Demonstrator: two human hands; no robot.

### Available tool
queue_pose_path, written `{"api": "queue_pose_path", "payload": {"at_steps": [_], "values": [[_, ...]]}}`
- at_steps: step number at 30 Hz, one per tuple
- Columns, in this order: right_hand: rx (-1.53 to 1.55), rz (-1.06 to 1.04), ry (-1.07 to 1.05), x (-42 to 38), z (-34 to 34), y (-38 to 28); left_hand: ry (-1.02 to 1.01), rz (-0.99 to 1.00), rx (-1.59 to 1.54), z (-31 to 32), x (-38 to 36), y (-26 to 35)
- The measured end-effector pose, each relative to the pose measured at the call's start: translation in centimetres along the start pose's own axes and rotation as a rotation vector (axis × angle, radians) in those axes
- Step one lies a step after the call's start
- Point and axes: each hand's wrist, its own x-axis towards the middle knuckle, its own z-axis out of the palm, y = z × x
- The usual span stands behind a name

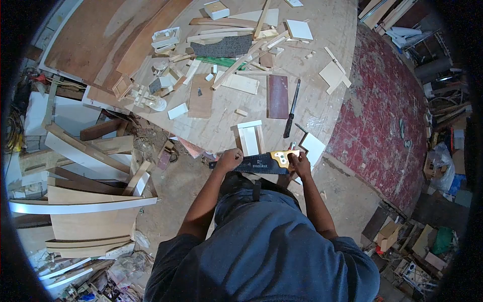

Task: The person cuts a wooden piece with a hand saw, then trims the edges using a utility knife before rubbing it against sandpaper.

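Observation:
A handsaw [259,163] with a dark blade and a yellow-and-black handle lies level across the front of my waist. My right hand [301,164] is closed on its handle at the right. Near the far end of the blade, my left hand [231,159] is closed on the saw, with the blade's tip showing past it. Just beyond the blade, a narrow white panel with wooden side strips [249,139] lies at the table's near edge. A white notched board [312,148] is beside my right hand. The exact grip of my left fingers is partly hidden.
The worktable [216,133] bears wood offcuts, a dark red board [277,96], a long black-handled tool [292,113] and a clear jar [157,103]. Curved panels [90,204] are stacked at left. A worn red surface [375,118] adjoins at right, with clutter beyond.

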Motion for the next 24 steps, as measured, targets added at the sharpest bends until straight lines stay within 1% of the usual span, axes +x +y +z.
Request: {"api": "queue_pose_path", "payload": {"at_steps": [2, 5, 9, 12, 14, 17, 20, 24], "values": [[-0.034, 0.008, 0.000, -0.3, -0.3, -0.6, 0.003, 0.007, 0.001, 0.0, 0.0, -0.1], [0.020, 0.010, -0.008, 0.4, 0.4, 0.6, -0.026, -0.010, -0.004, 0.2, 0.1, -0.7], [-0.013, -0.006, -0.005, 0.2, 0.3, 0.3, -0.018, -0.013, 0.007, 0.1, 0.1, -0.5], [-0.018, -0.001, 0.001, 0.1, 0.3, 0.3, -0.019, -0.048, 0.030, 0.0, 0.0, -0.1], [-0.010, -0.008, 0.049, 0.0, 0.4, 0.3, -0.023, -0.024, 0.061, 0.0, 0.2, -0.2], [-0.014, -0.009, 0.043, 0.3, 0.5, 0.8, -0.045, -0.021, 0.039, 0.0, 0.3, -0.4], [-0.033, 0.004, 0.016, -0.2, -0.1, -0.3, -0.051, -0.030, 0.072, 0.1, 0.6, -0.6], [-0.006, -0.019, 0.013, 0.0, 0.1, 0.1, -0.069, -0.072, 0.038, 0.8, 1.7, -2.3]]}}
